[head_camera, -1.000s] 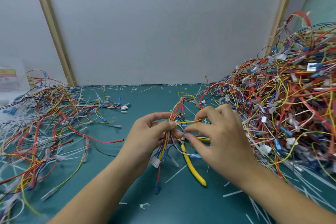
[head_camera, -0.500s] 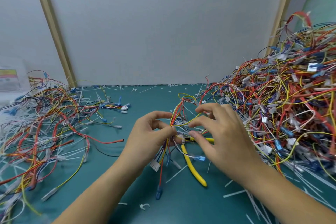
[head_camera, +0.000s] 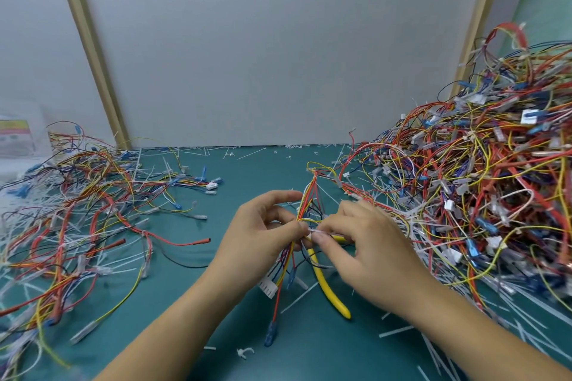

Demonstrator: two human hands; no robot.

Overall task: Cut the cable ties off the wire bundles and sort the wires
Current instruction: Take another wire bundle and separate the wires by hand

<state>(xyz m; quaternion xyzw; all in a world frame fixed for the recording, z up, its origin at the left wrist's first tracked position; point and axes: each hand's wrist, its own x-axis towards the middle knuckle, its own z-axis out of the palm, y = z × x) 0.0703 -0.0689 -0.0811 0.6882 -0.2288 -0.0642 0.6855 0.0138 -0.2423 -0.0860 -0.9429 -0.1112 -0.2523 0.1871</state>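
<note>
Wire bundle [head_camera: 311,192], judged light and limp, sits over the middle of the bench [head_camera: 263,173], left hand [head_camera: 263,235] gripping it beside the white cable tie [head_camera: 314,231] which the right hand [head_camera: 371,250] pinches; best held there.

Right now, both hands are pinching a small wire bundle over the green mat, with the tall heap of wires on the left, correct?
Not quite. The head view shows the tall heap of wires on the person's right. The left hand and right hand do hold the small wire bundle over the green mat.
</note>
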